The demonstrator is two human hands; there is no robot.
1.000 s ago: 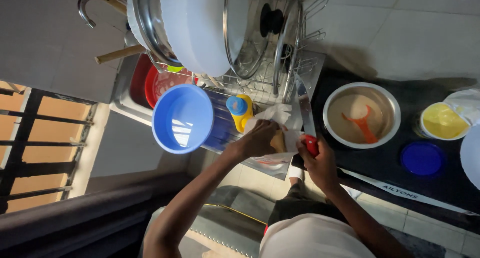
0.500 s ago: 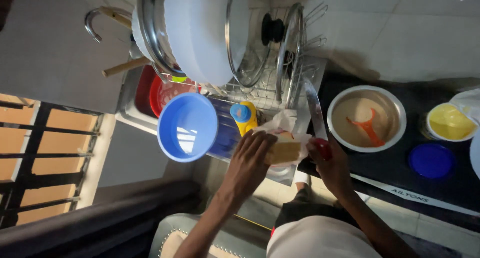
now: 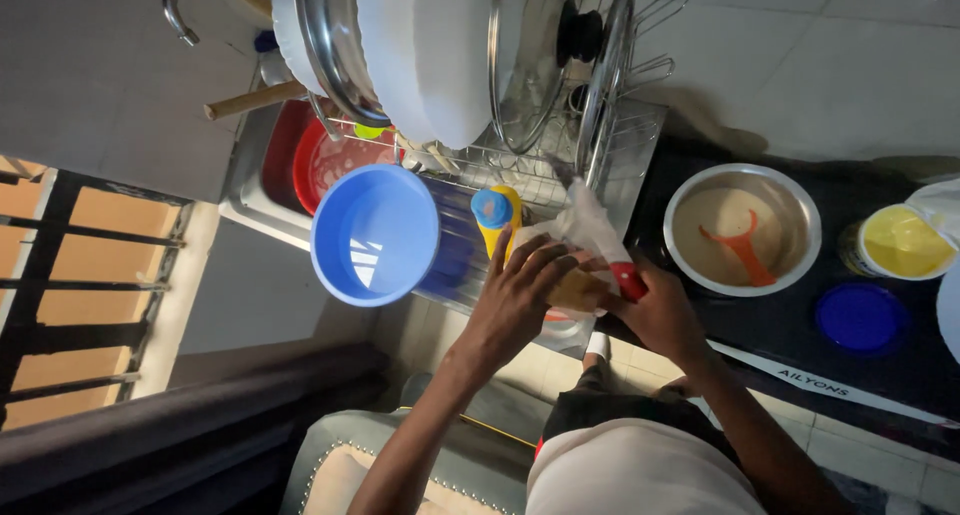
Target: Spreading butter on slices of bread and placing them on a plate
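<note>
Hands over the desk edge, step in hand judged: wiping a knife. Left hand fingers clenched around a yellow sponge, pressed to the blade. Right hand fingers grasping the red knife handle. Blue basin left of the fingers; steel bowl right. Next move likely calls for a steady handle and sponge strokes clear of the edge.

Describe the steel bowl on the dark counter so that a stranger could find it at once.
Start at the dish rack and look to its right, onto the dark counter. The steel bowl sits there, beside a yellow tub and a blue lid. Only it holds pale batter and an orange scraper.
</note>
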